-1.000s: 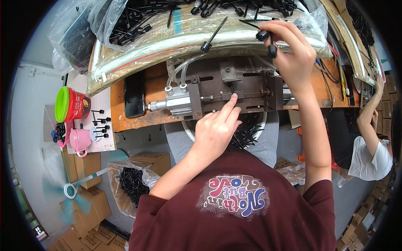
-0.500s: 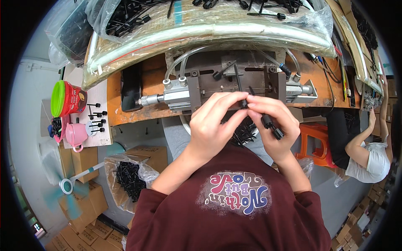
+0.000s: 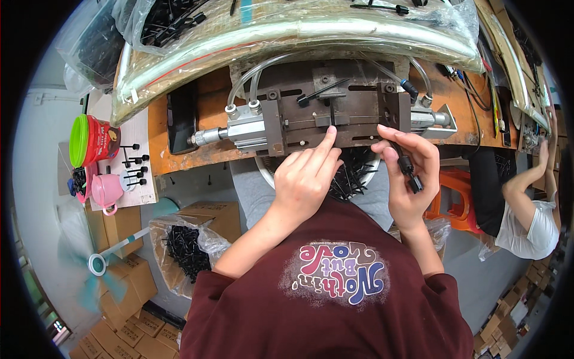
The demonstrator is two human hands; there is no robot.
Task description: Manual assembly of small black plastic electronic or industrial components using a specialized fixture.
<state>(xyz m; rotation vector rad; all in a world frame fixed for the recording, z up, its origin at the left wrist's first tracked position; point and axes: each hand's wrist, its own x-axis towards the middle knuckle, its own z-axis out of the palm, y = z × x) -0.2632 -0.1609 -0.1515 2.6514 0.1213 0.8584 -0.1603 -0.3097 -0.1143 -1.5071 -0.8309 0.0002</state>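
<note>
My left hand (image 3: pixel 307 179) holds nothing; its index finger is stretched out, with the tip at the near end of a small black rod (image 3: pixel 333 112) in the middle of the dark metal fixture (image 3: pixel 305 112). Another black rod with a knobbed end (image 3: pixel 323 91) lies slantwise across the fixture, farther back. My right hand (image 3: pixel 415 160), near the fixture's right front, is closed around black knob-ended rods (image 3: pixel 409 170); their knobs show below the fingers. Under my hands, a white-rimmed container (image 3: pixel 266 173) with many black rods sits at my lap.
Silver pneumatic cylinders (image 3: pixel 246 133) with clear hoses flank the fixture. Behind it runs a plastic-wrapped ledge (image 3: pixel 287 37) bearing more rods. A red tub (image 3: pixel 103 140) and pink cup (image 3: pixel 107 190) stand left. A co-worker's arm (image 3: pixel 526 173) and an orange stool (image 3: pixel 457 197) are right.
My hands have moved apart. My left hand has let go of a black rod, now in the fixture, and points at it. My right hand has shifted slightly right, keeping its rods.
</note>
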